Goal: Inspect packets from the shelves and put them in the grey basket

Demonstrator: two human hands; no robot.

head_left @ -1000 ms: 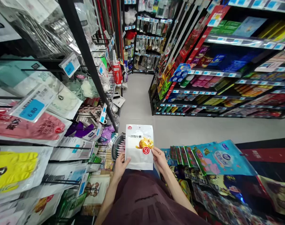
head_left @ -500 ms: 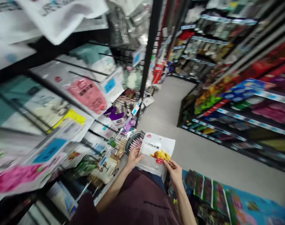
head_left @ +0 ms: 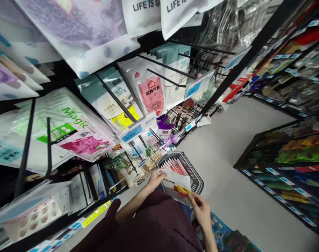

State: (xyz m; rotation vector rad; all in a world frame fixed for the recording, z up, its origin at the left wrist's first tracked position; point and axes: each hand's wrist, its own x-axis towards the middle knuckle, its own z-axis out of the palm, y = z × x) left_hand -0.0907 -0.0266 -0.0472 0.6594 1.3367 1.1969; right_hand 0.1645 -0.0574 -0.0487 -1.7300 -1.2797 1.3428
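A white pack of disposable gloves [head_left: 176,182], with a yellow food picture and a red "50" mark, is held in front of my body. My left hand [head_left: 154,181] pinches its upper left edge. At the lower right corner, my right hand [head_left: 200,207] grips it between thumb and fingers. Just beyond the pack, a grey shopping basket [head_left: 198,176] stands on the floor, partly covered by it. Several red and white packets [head_left: 172,163] are lined up inside the basket.
On the left, a rack carries hanging glove packs, among them pink household gloves [head_left: 151,94] and green Magic packs [head_left: 72,119]. Metal hooks [head_left: 117,99] and a price tag [head_left: 132,134] jut out. Another shelf [head_left: 282,175] stands right across the grey floor [head_left: 217,140].
The view has turned left, bringing more of the rack into sight. The glove pack has tilted and sits slightly lower, uncovering more of the basket. Both hands still hold the pack.
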